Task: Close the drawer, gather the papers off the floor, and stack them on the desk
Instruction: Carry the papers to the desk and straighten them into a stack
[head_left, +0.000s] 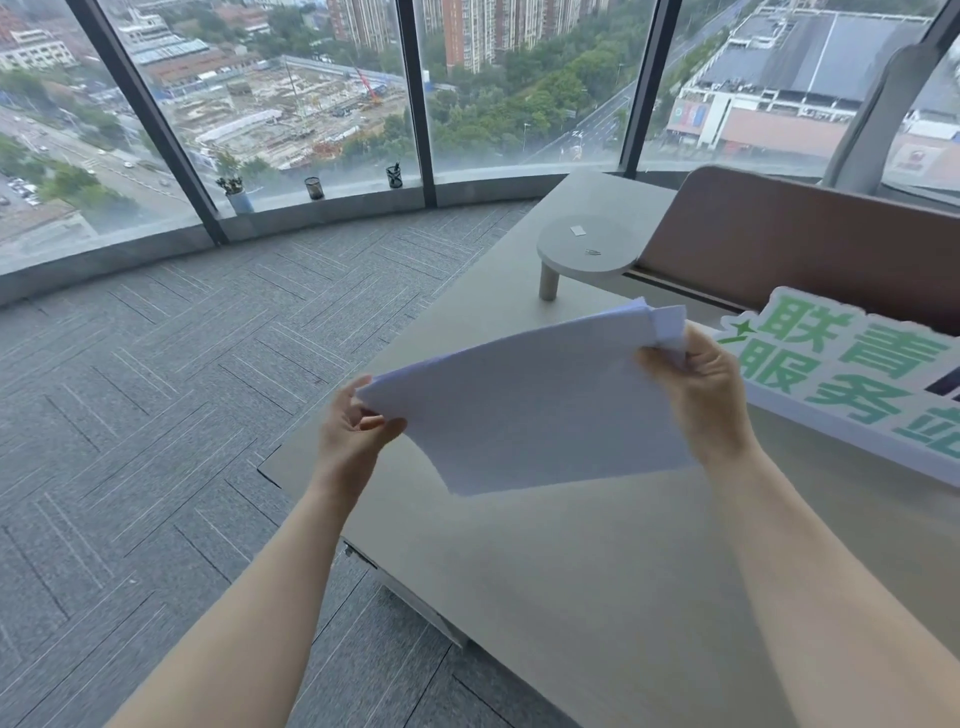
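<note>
Both hands hold the papers (524, 410) above the tabletop (571, 571): left hand (350, 426) grip pinches the near-left corner, right hand (696, 384) grip pinches the far-right edge. The tabletop below lies bare.

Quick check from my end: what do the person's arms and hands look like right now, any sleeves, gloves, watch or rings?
Both forearms are bare as far up as the frame shows, with no sleeve cuffs in view. The left hand and right hand wear no gloves. No watch, bracelet or ring shows on either wrist or on the fingers visible. There are no cables, straps or markings on the arms.
</note>
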